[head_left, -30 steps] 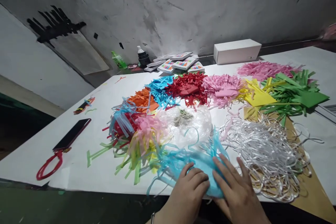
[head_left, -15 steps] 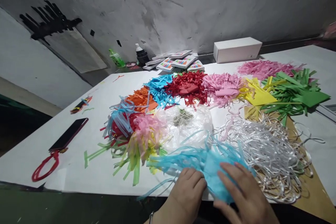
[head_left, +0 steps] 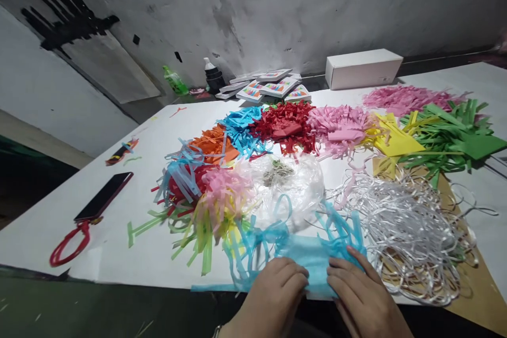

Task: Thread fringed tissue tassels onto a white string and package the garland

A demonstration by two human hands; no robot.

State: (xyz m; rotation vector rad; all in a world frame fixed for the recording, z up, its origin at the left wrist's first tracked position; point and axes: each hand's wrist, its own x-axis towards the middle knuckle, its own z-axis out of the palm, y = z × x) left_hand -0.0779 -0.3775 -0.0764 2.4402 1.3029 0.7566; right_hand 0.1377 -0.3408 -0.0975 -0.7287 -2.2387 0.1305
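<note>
A light-blue fringed tissue paper (head_left: 307, 251) lies at the table's front edge, its uncut middle band spread flat and its cut strips fanning left and right. My left hand (head_left: 279, 288) has its fingers curled over the band's left part. On the other side, my right hand (head_left: 358, 285) rests with fingers bent over the right part. Both thumbs are hidden beneath. Just beyond the paper sits a clear plastic bag (head_left: 303, 185) with a small greenish bundle in it. A tangle of white cords (head_left: 407, 227) lies right of my right hand.
Fringed bunches curve round the bag: pink and yellow (head_left: 222, 190), orange (head_left: 214, 145), blue (head_left: 243, 127), red (head_left: 285, 124), pink (head_left: 340, 127), yellow (head_left: 398, 137) and green (head_left: 447, 137). A phone (head_left: 105, 195) lies left. Behind are stacked cards (head_left: 273, 84) and a white box (head_left: 362, 69).
The blue tissue paper has gone from bunched and tilted to flatter, with its middle band spread and strips to both sides. My right hand has lowered onto it; my left stays close by.
</note>
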